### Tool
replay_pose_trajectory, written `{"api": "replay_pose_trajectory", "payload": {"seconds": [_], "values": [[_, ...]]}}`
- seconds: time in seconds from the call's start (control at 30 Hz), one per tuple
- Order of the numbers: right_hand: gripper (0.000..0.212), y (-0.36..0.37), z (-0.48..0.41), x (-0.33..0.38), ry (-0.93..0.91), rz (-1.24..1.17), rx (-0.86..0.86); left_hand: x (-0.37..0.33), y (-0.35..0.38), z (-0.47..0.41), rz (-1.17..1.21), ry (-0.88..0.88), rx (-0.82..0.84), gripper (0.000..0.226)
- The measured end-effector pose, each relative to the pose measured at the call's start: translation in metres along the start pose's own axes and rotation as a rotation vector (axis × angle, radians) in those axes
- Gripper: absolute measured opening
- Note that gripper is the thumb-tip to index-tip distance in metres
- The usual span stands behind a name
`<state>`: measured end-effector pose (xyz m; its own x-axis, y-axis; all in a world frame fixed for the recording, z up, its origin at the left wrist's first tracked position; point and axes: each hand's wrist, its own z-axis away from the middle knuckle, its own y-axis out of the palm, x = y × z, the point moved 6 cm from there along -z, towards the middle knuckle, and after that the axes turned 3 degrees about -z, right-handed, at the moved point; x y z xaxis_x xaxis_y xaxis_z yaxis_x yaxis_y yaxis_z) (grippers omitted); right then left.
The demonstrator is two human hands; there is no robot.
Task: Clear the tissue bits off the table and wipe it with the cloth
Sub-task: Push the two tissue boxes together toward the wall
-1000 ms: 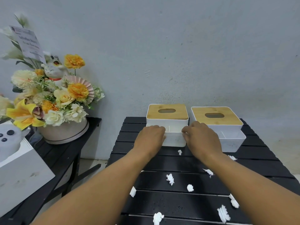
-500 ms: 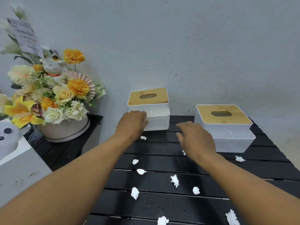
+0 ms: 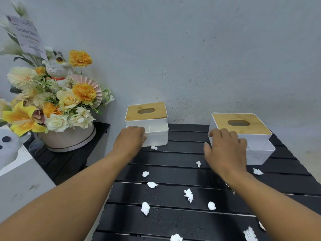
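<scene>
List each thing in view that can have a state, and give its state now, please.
Left tissue box: upright, lid on, at the table's far left corner.
Right tissue box: upright, lid on.
Left hand: gripping the left box's front compartment.
Right hand: fingers on the right box's left front corner.
Tissue bits: scattered, not cleared.
Table: speckled with droplets, not wiped.
Flower arrangement: upright on the side table.

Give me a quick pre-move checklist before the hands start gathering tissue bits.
1. Left box parked at the table's far left corner: ok.
2. Left hand free: not ok, on the box.
3. Right hand free: not ok, resting against the right box.
4. Tissue bits reachable in open middle: ok.
5. Cloth located: cannot tell, none in view.
6. Somewhere to drop the bits: cannot tell.
</scene>
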<state>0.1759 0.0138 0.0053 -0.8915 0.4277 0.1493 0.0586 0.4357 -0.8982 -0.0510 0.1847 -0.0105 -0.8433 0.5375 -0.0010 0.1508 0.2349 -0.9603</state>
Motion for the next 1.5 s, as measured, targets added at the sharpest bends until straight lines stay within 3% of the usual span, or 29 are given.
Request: {"api": "replay_pose_trajectory", "payload": {"seconds": [0.23,0.63,1.0,1.5], "values": [[0.023,0.004,0.015,-0.041,0.181,0.055,0.171,0.002,0.001,0.0,0.018,-0.017,0.008,0.022],[0.013,0.027,-0.013,0.012,-0.007,-0.147,0.226,0.002,0.004,0.008,0.07,0.018,0.026,0.023],[0.03,0.042,-0.026,0.059,-0.127,-0.259,0.27,0.002,0.006,0.011,0.079,0.042,0.041,0.017],[0.039,0.04,-0.022,0.083,-0.258,-0.305,0.388,0.002,0.001,0.014,0.038,0.035,0.068,0.026]]}}
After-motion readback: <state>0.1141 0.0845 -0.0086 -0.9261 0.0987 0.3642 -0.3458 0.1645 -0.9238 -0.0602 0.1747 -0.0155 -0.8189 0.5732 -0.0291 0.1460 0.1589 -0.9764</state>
